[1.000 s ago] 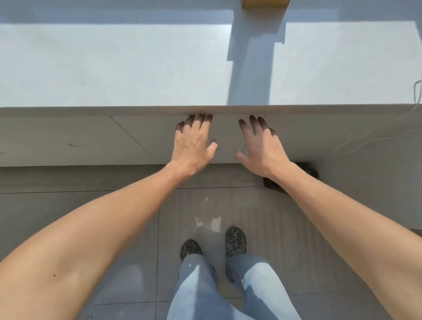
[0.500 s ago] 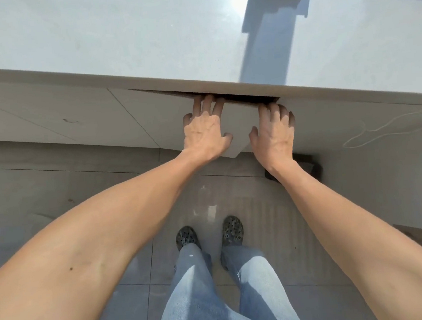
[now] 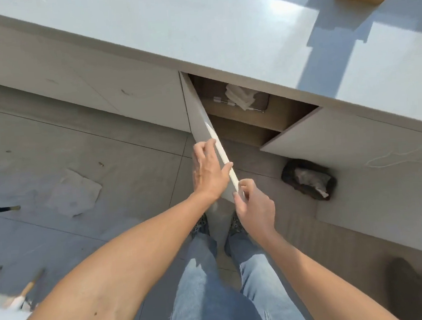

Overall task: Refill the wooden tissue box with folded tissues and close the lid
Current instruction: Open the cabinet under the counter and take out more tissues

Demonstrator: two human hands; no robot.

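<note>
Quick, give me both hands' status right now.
Left hand: closed on the cabinet door, fingers over its top edge.
Right hand: pinching the same door's outer corner.

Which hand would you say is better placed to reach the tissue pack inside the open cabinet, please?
Probably the right hand: it sits on the door's opening side, toward the tissue pack; the left hand is behind the door.

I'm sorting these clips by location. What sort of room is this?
Probably a kitchen or utility area: a long white counter over cabinets, one cabinet door swung open, tiled floor below.
</note>
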